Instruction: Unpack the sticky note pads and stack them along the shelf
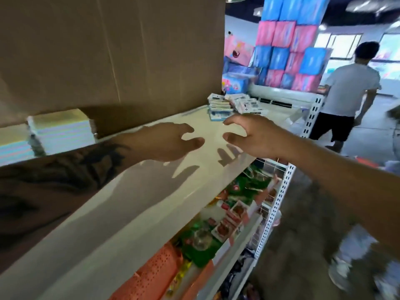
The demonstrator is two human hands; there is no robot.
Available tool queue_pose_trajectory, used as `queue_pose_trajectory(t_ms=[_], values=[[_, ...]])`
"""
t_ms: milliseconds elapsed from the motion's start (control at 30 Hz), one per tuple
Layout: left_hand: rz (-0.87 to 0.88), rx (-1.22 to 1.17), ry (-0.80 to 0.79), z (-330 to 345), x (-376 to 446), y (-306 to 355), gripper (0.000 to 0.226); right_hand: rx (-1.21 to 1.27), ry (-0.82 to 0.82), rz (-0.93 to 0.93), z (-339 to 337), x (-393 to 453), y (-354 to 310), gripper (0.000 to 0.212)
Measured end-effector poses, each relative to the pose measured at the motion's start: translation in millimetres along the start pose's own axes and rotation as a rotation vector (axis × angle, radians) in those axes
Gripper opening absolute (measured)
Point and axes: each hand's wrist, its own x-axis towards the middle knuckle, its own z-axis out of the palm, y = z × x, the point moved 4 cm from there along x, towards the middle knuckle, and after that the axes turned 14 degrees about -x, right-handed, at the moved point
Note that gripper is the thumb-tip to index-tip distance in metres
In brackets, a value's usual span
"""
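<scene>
Pastel sticky note pads (pixel 59 131) stand stacked at the left on the white shelf (pixel 134 204), beside a second lower stack (pixel 13 151). A big brown cardboard box (pixel 108 55) sits on the shelf behind them. My left hand (pixel 166 142) hovers over the bare shelf with relaxed, slightly curled fingers, holding nothing. My right hand (pixel 251 135) hovers just to its right, fingers spread and bent, also holding nothing. The two hands face each other, a small gap between their fingertips.
Small packaged goods (pixel 229 105) lie at the far end of the shelf. Lower shelves hold colourful packets (pixel 223 221). A person in a white shirt (pixel 346 92) stands in the aisle at the right. Pink and blue boxes (pixel 287 53) are piled behind.
</scene>
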Motion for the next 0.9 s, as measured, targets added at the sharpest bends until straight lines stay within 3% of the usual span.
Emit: queue_pose_trajectory(t_ms=[200,333,500,667,767,900], values=[[-0.028,0.043,0.004,27,92,18,0.083,-0.035,-0.004,0.097,22,55,71,0.053],[-0.083,0.017,0.129,36,138,33,0.085,-0.045,0.042,0.134,36,95,115,0.054],[-0.049,-0.117,0.236,60,207,26,0.103,-0.138,0.099,0.113,46,146,159,0.067],[-0.276,-0.024,0.389,67,213,61,0.104,-0.209,0.091,0.053,55,179,178,0.081],[-0.457,0.036,0.483,71,215,75,0.098,-0.225,0.104,-0.016,62,190,183,0.077],[-0.505,0.034,0.547,76,217,84,0.072,-0.135,0.081,-0.064,63,191,188,0.073]])
